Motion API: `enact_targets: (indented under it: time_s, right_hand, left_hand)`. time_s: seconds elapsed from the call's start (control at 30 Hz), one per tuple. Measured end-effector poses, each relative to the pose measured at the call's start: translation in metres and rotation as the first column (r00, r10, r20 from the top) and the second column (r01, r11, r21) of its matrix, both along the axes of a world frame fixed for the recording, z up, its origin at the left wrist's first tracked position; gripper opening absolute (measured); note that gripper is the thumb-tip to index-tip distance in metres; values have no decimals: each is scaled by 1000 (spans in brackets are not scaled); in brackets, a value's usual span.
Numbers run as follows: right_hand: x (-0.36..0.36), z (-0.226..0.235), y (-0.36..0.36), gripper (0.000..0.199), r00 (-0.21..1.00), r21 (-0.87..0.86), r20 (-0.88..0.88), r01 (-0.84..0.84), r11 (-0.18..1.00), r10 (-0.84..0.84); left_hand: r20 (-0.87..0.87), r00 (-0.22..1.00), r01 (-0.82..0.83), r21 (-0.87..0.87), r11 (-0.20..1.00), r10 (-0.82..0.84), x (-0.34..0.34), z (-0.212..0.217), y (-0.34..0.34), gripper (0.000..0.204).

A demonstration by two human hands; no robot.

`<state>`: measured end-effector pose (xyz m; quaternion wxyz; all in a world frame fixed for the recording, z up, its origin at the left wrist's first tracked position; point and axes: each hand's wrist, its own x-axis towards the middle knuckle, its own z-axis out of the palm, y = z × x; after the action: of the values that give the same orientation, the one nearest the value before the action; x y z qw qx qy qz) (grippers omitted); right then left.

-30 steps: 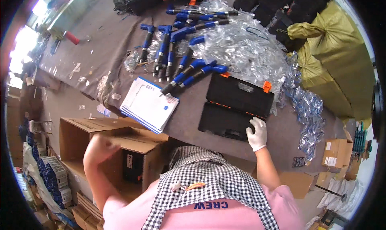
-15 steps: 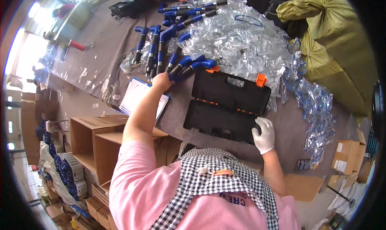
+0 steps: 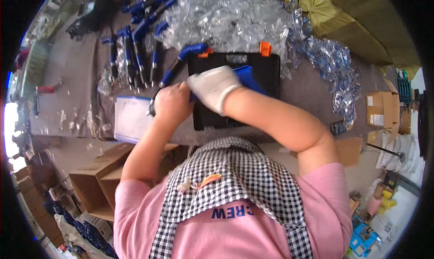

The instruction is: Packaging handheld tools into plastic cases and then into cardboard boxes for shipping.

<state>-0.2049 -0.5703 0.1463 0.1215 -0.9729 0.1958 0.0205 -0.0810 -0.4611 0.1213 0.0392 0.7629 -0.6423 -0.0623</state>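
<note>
A blue-and-black angled hand tool [image 3: 248,77] lies across my two hands, over the open black case. My bare left hand [image 3: 174,103] is closed round its narrow end, and a dark tip sticks out beside the wrist. My right hand [image 3: 214,86], in a white glove and slightly blurred, is wrapped over the middle; its fingers hide most of that part. The blue grip end shows to the right of the glove. Beneath them the black case [image 3: 269,87] lies open, with orange latches [image 3: 266,48] along its far edge. Another blue-and-black tool [image 3: 181,62] rests against the case's left side.
Several similar blue tools [image 3: 129,55] lie at the far left. A heap of clear plastic bags [image 3: 226,21] spreads behind the case. Papers on a clipboard [image 3: 132,118] lie left of my left hand. Yellow sacks [image 3: 357,21] stand far right; cardboard boxes [image 3: 92,186] sit below the table.
My left hand has drawn a tool from the group toward the case. My right hand has left the case's near right corner and crossed left onto the tool. The view has shifted.
</note>
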Motion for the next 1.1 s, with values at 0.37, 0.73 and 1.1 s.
enact_targets:
  time_s: [0.37,0.73,1.1]
  right_hand:
    - [-200,-88,-33,46,787,512,-35,543,665,-616]
    - [-187,-151,-20,65,854,157,2,513,844,-520]
    - [-205,-163,-10,79,845,-20,-129,520,854,-518]
  left_hand:
    - [-86,950,269,-255,929,-299,-47,-111,-13,35]
    - [-189,977,-113,-64,991,99,-27,-163,15,93]
    - [-578,731,-632,-374,679,362,38,-140,-92,40]
